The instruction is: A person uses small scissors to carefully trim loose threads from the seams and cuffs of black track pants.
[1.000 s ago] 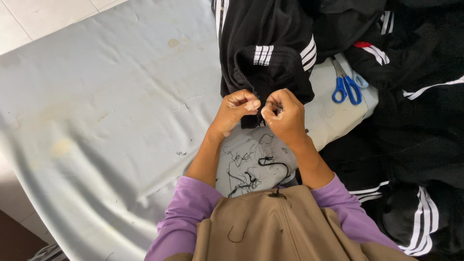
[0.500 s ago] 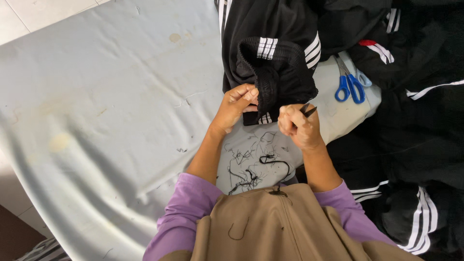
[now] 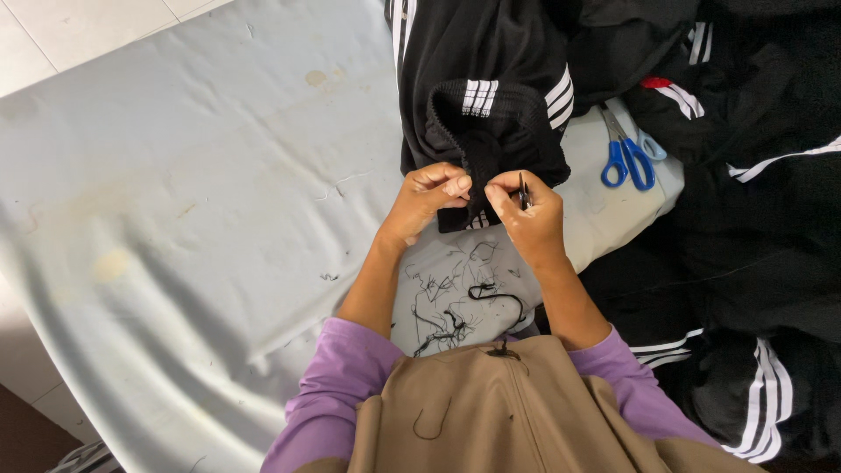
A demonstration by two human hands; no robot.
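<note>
head view: the left hand [image 3: 429,200] is closed, pinching the lower edge of a black garment [image 3: 491,123] with white stripes, which lies on a pale sheet [image 3: 193,175] covering the table. the right hand [image 3: 526,210] is just beside it, fingers closed on a small dark tool [image 3: 522,189] that stands upright at the same edge; what kind of tool it is cannot be told. both hands nearly touch. loose black threads [image 3: 455,302] lie on the sheet between the forearms. blue scissors [image 3: 626,156] rest to the right of the garment, near a heap of more black clothes [image 3: 753,228]. the sleeves are purple.
</note>
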